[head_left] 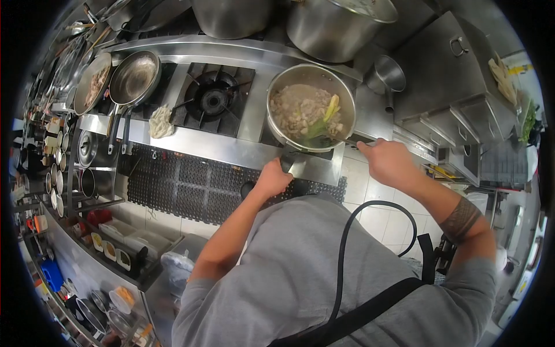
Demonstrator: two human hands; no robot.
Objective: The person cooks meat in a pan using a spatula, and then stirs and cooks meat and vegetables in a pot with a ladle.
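A wide steel pot (pixel 275 126) stands on the stove, holding chunks of pale food (pixel 296 110) in liquid with a yellow-green leek-like stalk (pixel 330 110). My left hand (pixel 274 178) is closed around the pot's dark handle (pixel 289 157) at the front edge of the stove. To the right of the pot, my right hand (pixel 386 161) grips the handle of a utensil (pixel 351 142) that reaches over the pot's rim. The utensil's far end is hidden among the food.
Left of the pot are a bare burner (pixel 214 100), a crumpled cloth (pixel 161 122) and two frying pans, one dark and empty (pixel 134 78), one with food (pixel 93 87). Large pots (pixel 332 32) stand behind; a steel ladle-like vessel (pixel 386 75) is at right.
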